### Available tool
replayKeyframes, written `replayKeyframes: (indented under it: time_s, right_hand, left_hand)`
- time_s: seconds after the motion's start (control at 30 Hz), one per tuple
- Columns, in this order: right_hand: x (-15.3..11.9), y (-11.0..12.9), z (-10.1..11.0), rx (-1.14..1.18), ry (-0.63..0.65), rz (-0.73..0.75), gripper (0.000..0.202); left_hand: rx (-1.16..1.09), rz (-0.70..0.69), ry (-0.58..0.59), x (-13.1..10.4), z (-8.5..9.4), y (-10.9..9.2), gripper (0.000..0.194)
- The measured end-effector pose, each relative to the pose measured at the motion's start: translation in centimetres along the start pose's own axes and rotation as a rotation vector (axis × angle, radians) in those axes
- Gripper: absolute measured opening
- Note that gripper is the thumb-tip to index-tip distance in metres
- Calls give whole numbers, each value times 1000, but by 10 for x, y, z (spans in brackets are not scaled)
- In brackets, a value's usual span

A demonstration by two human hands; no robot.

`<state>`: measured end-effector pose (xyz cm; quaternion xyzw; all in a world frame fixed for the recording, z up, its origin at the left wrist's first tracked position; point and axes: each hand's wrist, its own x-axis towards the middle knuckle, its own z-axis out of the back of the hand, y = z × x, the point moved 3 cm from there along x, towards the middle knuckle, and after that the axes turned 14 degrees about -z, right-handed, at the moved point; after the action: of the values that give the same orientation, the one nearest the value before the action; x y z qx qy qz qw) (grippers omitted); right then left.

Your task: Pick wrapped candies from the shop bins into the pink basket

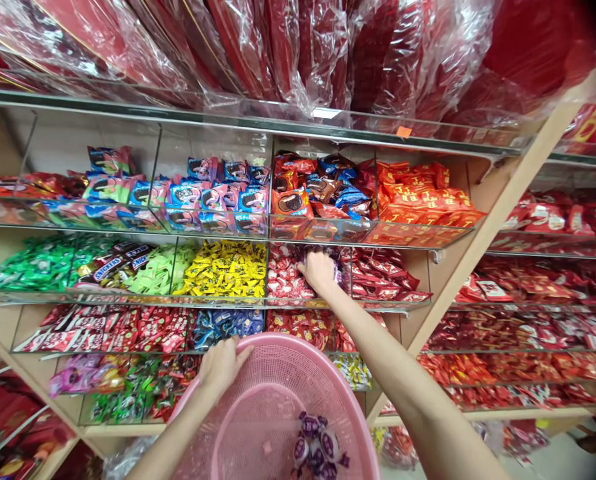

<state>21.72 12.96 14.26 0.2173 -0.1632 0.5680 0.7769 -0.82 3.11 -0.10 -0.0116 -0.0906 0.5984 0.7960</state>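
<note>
My left hand (221,367) is closed on the rim of a round pink plastic basket (298,363), the thumb lying along the edge. Several purple-wrapped candies (318,443) lie in its lower right part. My right hand (320,272) reaches into a middle-shelf compartment, fingers curled downward. Dark purple wrappers (337,270) show beside and behind it, but the fingertips and whatever they grip are hidden. Red-and-white wrapped candies (285,277) lie just left of this hand, and dark red packets (378,275) fill the bin to its right.
Clear dividers and front lips (218,301) edge the shelves. Yellow candies (225,270), green candies (33,263) and orange packets (423,190) fill other bins. Plastic-wrapped red goods (278,47) overhang the top. A slanting wooden upright (493,213) stands right of my arm.
</note>
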Motion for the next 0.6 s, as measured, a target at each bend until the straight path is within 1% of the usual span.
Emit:
replayKeyframes:
  time_s: [0.1, 0.2, 0.3, 0.37, 0.43, 0.5, 0.53, 0.6]
  right_hand:
    - [-2, -4, 3, 16, -28, 2, 29]
    - [-11, -9, 13, 34, -64, -1, 31]
    - [-34, -18, 31, 107, -109, 47, 29]
    - [-57, -26, 44, 211, -117, 122, 26]
    - [-86, -35, 53, 329, -77, 214, 23]
    - [-119, -45, 54, 421, 12, 289, 20]
    - [-135, -50, 50, 447, 71, 311, 18]
    - [-168, -60, 35, 449, 208, 317, 11]
  left_hand:
    - [2, 2, 4, -1, 1, 0, 49]
    - [13, -4, 8, -1, 4, -2, 49]
    - [30, -13, 13, 1, 6, -3, 48]
    - [32, -27, 22, 2, 5, -4, 48]
    - [31, -36, 29, 4, 4, -6, 50]
    - [29, -42, 26, 6, 3, -7, 50]
    - [29, -45, 21, 7, 2, -8, 50]
    - [26, -53, 10, 7, 2, -11, 49]
